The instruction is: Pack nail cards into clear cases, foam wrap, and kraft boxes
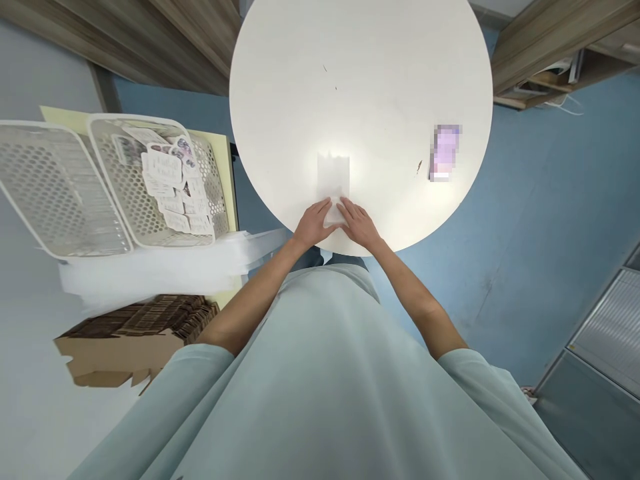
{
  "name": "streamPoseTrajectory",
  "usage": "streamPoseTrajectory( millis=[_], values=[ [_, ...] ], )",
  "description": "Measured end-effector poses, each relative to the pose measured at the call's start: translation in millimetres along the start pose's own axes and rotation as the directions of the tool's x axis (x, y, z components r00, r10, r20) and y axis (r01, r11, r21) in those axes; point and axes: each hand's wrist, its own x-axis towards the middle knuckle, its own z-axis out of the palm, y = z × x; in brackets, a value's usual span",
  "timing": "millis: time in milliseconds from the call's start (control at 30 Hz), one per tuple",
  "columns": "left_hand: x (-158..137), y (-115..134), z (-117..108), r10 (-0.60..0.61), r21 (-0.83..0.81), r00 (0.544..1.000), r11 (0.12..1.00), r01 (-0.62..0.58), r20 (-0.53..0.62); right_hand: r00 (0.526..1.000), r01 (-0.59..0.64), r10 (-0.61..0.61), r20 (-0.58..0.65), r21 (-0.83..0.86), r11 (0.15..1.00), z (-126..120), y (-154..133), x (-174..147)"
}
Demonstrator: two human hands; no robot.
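White round table (360,80) takes up most of what I'm getting here. Wood furniture (150,40) far left, with a wood shelf unit (565,40) far right. Over on the left there's a yellow surface crowded with stuff: a left basket (35,173), and right beside it a right basket (135,213) with printed cards (165,167) piled inside. Nearer me, a stack of white sheets (165,270) pokes out toward the table's edge, close by the left forearm, so that side's pretty cramped. Flattened cardboard (130,360) is stacked nearest on the left.

Left hand (316,221) and right hand (361,223) are side by side at the table's near edge, slightly apart, both on a pale translucent sheet (333,173). They hide some of its near part, so I can't tell whether either one is pinching or just pressing. Smaller bits: a pixelated phone-like thing (445,153) to the right, and a brown mark (419,166) just left of that.
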Motion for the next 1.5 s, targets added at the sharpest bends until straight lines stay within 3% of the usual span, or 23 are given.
streamPoseTrajectory(
  millis=[200,333,500,667,833,900,967,1067,1200,1500],
  values=[
    [-22,-1,2,-0.107,-0.063,0.994,0.992,0.109,0.031,1.000,0.006,-0.005,-0.016,0.050,0.999,8,-2,-25],
    [-12,-2,-6,-0.206,-0.143,0.979,0.968,0.204,0.003,0.992,-0.068,0.076,-0.099,0.087,0.994,8,-2,-14],
    [6,-9,-11,-0.225,-0.156,0.973,0.964,0.215,-0.054,0.968,-0.184,0.203,-0.148,0.134,0.974,5,-3,6],
    [24,-14,-8,-0.354,-0.103,0.929,0.933,0.344,-0.107,0.916,-0.327,0.359,-0.182,0.185,0.927,3,-1,28],
    [38,-7,-7,-0.414,-0.123,0.900,0.909,0.399,-0.137,0.849,-0.454,0.502,-0.169,0.255,0.854,-1,8,55],
    [43,-3,-7,-0.436,-0.129,0.882,0.899,0.419,-0.180,0.852,-0.431,0.486,-0.197,0.264,0.863,-4,8,63],
    [46,0,-7,-0.423,-0.116,0.869,0.906,0.407,-0.257,0.884,-0.377,0.411,-0.222,0.181,0.909,-8,4,68],
    [50,4,-8,-0.269,-0.035,0.913,0.962,0.272,-0.307,0.952,-0.225,0.224,-0.208,0.017,0.974,-12,-8,68],
    [49,6,-10,-0.123,0.037,0.981,0.991,0.130,-0.150,0.981,-0.090,0.089,-0.172,0.002,0.996,-10,-17,56],
    [-5,1,-5,-0.017,0.103,1.000,0.995,0.017,-0.010,0.994,-0.080,0.070,-0.088,-0.118,0.990,19,-21,7]
  ],
)
